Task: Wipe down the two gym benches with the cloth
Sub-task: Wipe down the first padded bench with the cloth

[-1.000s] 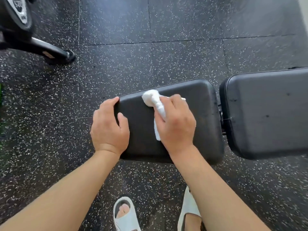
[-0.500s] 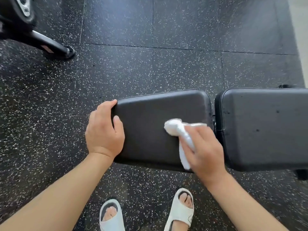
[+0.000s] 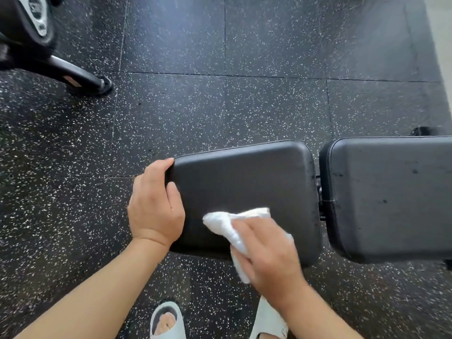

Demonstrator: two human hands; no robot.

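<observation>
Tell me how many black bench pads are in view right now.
2. The seat pad sits at centre, with the left hand gripping its end and the right hand pressing the cloth on it. The longer pad lies right, cut off by the frame.

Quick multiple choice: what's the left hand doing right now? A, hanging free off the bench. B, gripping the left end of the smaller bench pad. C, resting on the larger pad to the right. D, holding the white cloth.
B: the left hand curls over the left end of the smaller bench pad, thumb on top, while the right hand presses the white cloth onto that pad's near side.
</observation>
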